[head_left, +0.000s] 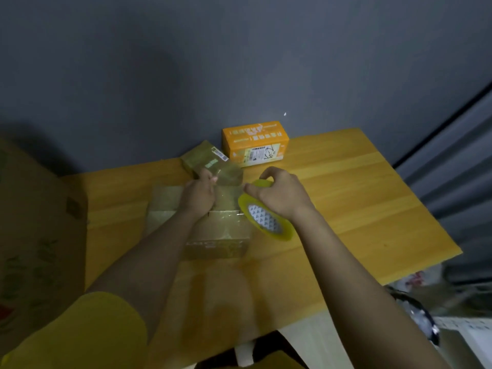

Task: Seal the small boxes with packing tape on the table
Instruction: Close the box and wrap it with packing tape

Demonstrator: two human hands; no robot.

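nearest to us, on the wooden table (359,198), stands the brown box (215,235), plain cardboard with straight edges and a shiny top where clear tape already lies. we keep it close so that both hands can work above it. our right hand (279,195) grips the tape roll (266,219) from above, fingers curled round its rim; the roll is a yellowish glossy ring with a patterned core, tilted at the box's right edge, we think to feed the strip across the top. our left hand (199,195) rests on the top of the box and seems to pinch the free end of the tape near its far edge, though the fingertips are blurred. just behind it a second brown box (210,161) lies at an angle, wrapped in shiny tape, with a small label. farther, near the grey wall (239,62), the orange box (255,142) stands apart, smooth printed card with a barcode label.
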